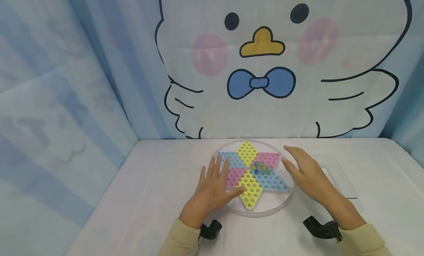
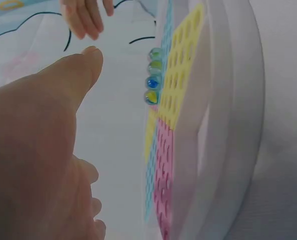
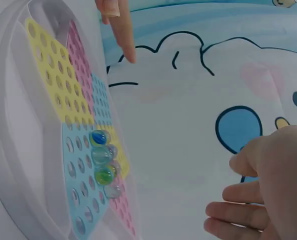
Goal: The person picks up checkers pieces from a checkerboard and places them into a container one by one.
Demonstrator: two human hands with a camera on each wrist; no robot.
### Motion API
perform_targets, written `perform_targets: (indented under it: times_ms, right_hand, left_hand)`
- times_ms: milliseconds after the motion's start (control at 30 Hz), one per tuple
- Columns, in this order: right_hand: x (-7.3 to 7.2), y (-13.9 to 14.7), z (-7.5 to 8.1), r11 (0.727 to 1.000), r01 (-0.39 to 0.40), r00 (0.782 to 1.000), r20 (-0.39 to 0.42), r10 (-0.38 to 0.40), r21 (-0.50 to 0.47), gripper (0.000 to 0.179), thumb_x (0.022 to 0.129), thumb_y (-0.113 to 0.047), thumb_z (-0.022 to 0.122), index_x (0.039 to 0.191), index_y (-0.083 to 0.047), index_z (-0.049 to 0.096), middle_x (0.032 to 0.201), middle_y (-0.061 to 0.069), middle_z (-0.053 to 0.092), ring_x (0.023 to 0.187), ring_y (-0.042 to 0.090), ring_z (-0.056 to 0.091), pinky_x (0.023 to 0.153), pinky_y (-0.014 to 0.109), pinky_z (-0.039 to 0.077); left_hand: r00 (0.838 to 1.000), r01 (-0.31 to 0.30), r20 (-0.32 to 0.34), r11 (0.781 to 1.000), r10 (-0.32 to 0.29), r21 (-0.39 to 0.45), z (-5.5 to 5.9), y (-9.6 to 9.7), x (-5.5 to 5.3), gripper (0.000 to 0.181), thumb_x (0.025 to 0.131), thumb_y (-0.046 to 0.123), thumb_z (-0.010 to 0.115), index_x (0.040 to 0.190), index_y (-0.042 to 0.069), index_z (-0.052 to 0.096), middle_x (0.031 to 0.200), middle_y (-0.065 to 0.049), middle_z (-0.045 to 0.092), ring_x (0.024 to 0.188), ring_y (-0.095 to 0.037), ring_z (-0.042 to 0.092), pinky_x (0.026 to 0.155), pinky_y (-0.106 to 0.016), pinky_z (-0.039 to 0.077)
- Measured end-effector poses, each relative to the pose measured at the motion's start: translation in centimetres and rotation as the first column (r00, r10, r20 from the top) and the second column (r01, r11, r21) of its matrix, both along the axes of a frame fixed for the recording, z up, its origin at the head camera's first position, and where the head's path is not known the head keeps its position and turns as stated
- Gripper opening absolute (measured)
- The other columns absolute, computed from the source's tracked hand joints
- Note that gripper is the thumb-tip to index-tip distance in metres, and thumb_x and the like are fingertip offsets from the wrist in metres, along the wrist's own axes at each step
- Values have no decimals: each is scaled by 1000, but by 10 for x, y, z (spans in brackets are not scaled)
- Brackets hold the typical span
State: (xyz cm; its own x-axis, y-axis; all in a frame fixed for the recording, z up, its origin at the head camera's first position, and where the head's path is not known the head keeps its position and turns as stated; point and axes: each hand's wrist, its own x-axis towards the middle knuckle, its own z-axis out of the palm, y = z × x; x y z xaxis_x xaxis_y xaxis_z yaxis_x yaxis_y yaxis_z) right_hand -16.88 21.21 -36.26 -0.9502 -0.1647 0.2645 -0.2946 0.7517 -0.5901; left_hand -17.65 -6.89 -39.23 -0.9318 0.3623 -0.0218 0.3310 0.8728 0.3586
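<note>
A round Chinese checkers board (image 1: 261, 213) with a clear rim lies on the table, its star coloured yellow, pink and blue. Several glass marbles (image 1: 261, 168) are clustered just right of the star's centre; the right wrist view shows these marbles (image 3: 103, 155) sitting over the blue and pink holes. My left hand (image 1: 212, 189) is over the board's left side with fingers spread, covering part of the pink and blue sections in the head view. By the board's right rim, my right hand (image 1: 306, 175) has its fingers extended and thumb apart. Nothing is held in either hand.
To the right of the board, partly behind my right forearm, lies a clear plastic lid or tray (image 1: 347, 188). Black wrist mounts (image 1: 212, 230) hang at both sleeves. A printed curtain (image 1: 149, 64) rises behind the table's far edge.
</note>
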Motion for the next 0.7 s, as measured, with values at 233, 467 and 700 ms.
perform_targets:
  times_ms: [233, 467, 700]
  right_hand:
    - [-11, -17, -18, 995, 36, 987, -150, -50, -98, 27, 95, 1, 54, 121, 4, 63, 116, 20, 68, 104, 35, 67, 90, 52, 54]
    - [-23, -35, -34, 987, 80, 988, -118, -97, -141, 20, 96, 1, 54, 111, 3, 67, 106, 19, 71, 100, 32, 69, 88, 46, 56]
    - [-26, -41, -43, 975, 120, 984, -110, -142, -185, 22, 91, 7, 54, 109, 5, 66, 106, 22, 69, 101, 35, 68, 88, 49, 55]
  left_hand:
    - [999, 4, 54, 999, -2, -41, -15, 4, 1, 99, 89, 74, 47, 160, 14, 13, 168, -12, 2, 156, -29, -2, 125, -52, 3]
    - [998, -4, 66, 999, 8, -52, -26, 2, 3, 99, 89, 75, 46, 160, 13, 15, 168, -13, 4, 156, -31, 0, 124, -54, 1]
    - [1000, -6, 28, 997, 8, -71, -31, 7, 4, 104, 88, 79, 42, 159, 9, 17, 168, -15, 6, 156, -31, 1, 124, -56, 0]
